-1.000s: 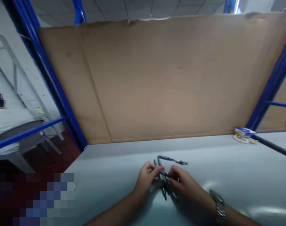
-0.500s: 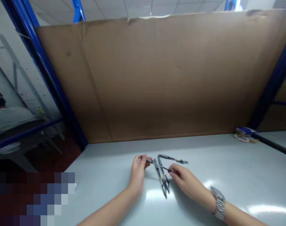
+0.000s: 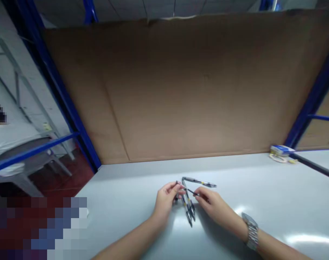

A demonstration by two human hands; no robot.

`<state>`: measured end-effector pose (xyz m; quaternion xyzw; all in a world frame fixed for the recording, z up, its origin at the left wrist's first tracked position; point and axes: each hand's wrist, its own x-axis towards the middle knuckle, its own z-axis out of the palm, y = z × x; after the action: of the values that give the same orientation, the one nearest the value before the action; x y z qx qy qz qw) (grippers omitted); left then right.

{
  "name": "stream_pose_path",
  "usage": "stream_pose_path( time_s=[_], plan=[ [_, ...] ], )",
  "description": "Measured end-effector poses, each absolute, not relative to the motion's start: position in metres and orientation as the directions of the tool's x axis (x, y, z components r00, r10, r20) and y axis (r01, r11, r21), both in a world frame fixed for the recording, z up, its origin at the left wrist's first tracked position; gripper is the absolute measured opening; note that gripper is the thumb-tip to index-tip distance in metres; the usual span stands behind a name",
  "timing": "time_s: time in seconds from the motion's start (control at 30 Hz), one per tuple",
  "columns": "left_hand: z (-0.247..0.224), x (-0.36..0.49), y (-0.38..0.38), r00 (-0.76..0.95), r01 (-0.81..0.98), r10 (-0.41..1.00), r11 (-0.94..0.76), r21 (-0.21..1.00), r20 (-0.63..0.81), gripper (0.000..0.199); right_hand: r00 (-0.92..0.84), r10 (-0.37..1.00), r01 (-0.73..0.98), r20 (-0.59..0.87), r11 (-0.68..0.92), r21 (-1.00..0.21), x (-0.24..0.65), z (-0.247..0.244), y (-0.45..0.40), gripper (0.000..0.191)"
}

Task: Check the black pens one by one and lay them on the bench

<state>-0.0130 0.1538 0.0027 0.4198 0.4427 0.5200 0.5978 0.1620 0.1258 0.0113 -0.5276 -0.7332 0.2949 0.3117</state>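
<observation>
Between my two hands spans a thin dark pen part [image 3: 191, 191]. My left hand [image 3: 167, 198] pinches its left end, and a small dark piece shows at those fingertips. The fingers of my right hand [image 3: 210, 202] are closed on its right end. Several pens lie below and beside the hands on the table: a group [image 3: 189, 211] points toward me, partly covered by my left fingers, and one pen [image 3: 199, 181] lies crosswise behind them. A metal watch [image 3: 252, 231] is on my right wrist.
A cardboard panel [image 3: 180, 90] stands along the back of the pale table [image 3: 121, 202]. Blue posts flank it. At the back right sits a small blue and white box [image 3: 282, 149] with a pale loop beside it. A seated person [image 3: 12, 137] is at the far left.
My left hand has moved right, closer to my right hand, and now covers part of the pens. My right hand has barely moved. The view's brightness has shifted.
</observation>
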Motion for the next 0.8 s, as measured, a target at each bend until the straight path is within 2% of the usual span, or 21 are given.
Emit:
stream_pose_path(
  time_s=[0.27, 0.47, 0.8],
  plan=[
    [0.0014, -0.0143, 0.1570, 0.045, -0.247, 0.997, 0.079, 0.966, -0.070, 0.028, -0.275, 0.953, 0.637, 0.128, 0.280, -0.718, 0.1632, 0.0066, 0.1263, 0.020],
    [-0.0052, -0.0171, 0.1597, 0.068, -0.345, 0.990, 0.139, 0.928, -0.123, 0.029, -0.228, 0.965, 0.674, 0.127, 0.251, -0.695, 0.1654, 0.0047, 0.1275, 0.020],
    [-0.0018, -0.0152, 0.1572, 0.105, -0.341, 0.983, 0.177, 0.923, -0.149, 0.028, -0.268, 0.956, 0.667, 0.118, 0.272, -0.694, 0.1620, 0.0040, 0.1250, 0.019]
  ],
)
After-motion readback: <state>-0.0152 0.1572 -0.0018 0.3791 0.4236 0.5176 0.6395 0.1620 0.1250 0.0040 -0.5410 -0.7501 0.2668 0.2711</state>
